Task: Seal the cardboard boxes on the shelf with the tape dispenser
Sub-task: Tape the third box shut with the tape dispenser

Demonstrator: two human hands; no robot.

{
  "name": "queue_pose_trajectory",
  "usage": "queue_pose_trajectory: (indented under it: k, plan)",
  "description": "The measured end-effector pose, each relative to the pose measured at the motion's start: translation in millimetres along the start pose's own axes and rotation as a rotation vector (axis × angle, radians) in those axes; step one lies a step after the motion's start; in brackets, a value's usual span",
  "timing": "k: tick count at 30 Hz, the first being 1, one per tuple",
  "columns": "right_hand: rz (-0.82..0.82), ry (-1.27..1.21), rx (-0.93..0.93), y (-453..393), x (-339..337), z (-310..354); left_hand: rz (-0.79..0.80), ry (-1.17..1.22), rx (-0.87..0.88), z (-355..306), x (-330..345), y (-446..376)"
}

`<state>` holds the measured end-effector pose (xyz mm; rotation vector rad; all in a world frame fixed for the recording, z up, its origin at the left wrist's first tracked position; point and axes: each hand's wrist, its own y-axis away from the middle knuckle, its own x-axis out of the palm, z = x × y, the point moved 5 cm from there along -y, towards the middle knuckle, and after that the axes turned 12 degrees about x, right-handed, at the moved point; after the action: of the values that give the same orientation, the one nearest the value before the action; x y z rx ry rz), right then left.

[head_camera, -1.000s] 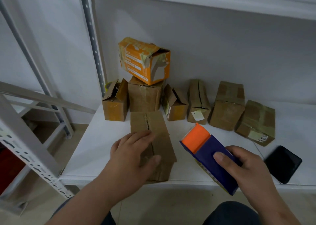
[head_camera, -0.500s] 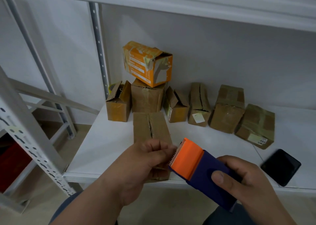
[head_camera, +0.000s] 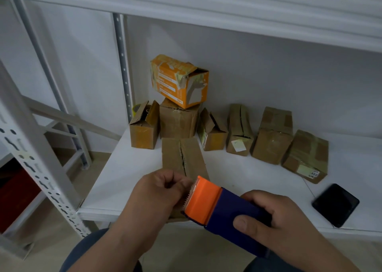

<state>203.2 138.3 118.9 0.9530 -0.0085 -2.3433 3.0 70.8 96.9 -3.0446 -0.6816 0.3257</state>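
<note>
Tape dispenser (head_camera: pixel 223 207): blue body, orange head with a toothed cutter, held above the front edge of the shelf (head_camera: pixel 128 180). Orange head points up and to the left; long axis runs from lower right to upper left, roughly crosswise to the box below it.

Right hand (head_camera: pixel 277 220): grip wrapped around the blue body, thumb laid on its upper face.

Left hand (head_camera: pixel 163 189): grip narrow, fingertips curled and bunched right at the cutter edge, apparently pinching the free end of the tape; the tape itself is too faint to make out.

Long cardboard box (head_camera: pixel 184 158): lies flat at the shelf's front, long axis running away from the person, its centre seam gaping and untaped. It sits directly beyond and beneath both hands, its near end hidden by them. Left hand is the nearer. Judgement: the coming move depends on drawing tape out and swinging the dispenser into line with that seam.

Other boxes: row along the back wall, two with flaps standing open (head_camera: pixel 144 131) (head_camera: pixel 213 133), an orange box (head_camera: pixel 179 81) stacked on a brown one.

Black phone (head_camera: pixel 336 205): on the shelf, well to the right.

Change: a second ago the left hand rested on the long box with the dispenser apart on the right; hand and orange head have since met over the box's near end.
</note>
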Motion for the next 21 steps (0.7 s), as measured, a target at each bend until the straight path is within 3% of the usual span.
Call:
queue_pose_trajectory:
  k: [3, 8, 21]
  plan:
    - [0.044, 0.028, -0.022, 0, -8, 7, -0.049, 0.025, 0.024, -5, -15, 1]
    - [-0.005, 0.06, 0.004, -3, -36, 7, -0.284, 0.248, -0.046, 4, -67, -13]
    - [0.008, 0.321, 0.115, -66, -86, 22, -0.367, 0.348, -0.2, 50, -59, -29]
